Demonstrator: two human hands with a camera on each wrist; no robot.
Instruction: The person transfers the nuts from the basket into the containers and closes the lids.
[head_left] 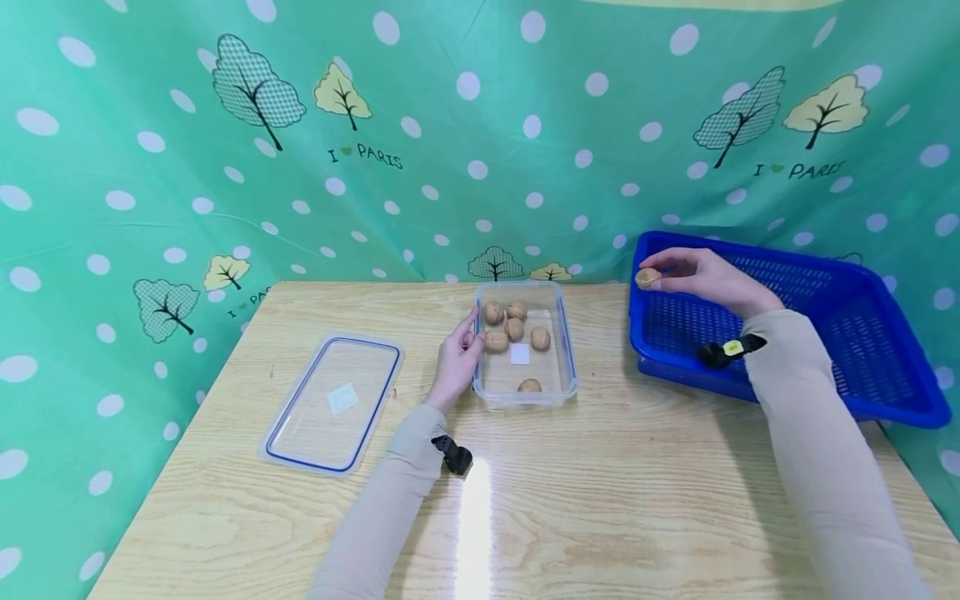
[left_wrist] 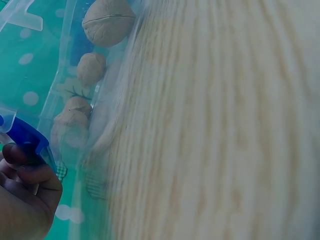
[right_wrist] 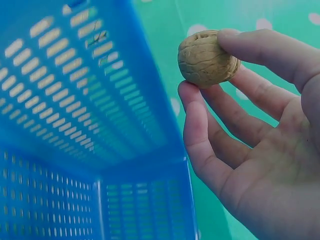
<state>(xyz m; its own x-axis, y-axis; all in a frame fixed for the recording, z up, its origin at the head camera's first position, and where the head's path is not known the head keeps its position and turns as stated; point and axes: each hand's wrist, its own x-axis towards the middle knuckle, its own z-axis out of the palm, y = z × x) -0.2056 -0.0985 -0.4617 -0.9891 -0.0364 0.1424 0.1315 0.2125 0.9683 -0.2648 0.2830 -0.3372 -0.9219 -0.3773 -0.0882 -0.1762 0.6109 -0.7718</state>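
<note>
My right hand (head_left: 693, 275) pinches a walnut (right_wrist: 207, 59) between thumb and fingertips, over the left end of a blue plastic basket (head_left: 885, 287). The walnut is brown and ridged, held above the rim in the head view. At the middle of the table my left hand (head_left: 456, 358) grips the left wall of a clear rectangular plastic container (head_left: 551, 383). Several walnuts (head_left: 514, 330) lie inside it, mostly grouped at the far left, one by the near wall. In the left wrist view, curled fingers (left_wrist: 42, 175) meet the container's blue-edged rim.
A clear lid (head_left: 307, 425) with a blue seal lies flat on the wooden table (head_left: 600, 517), left of the container. The basket stands at the right and overhangs the table's right edge. Behind the table hangs a green dotted curtain (head_left: 450, 142).
</note>
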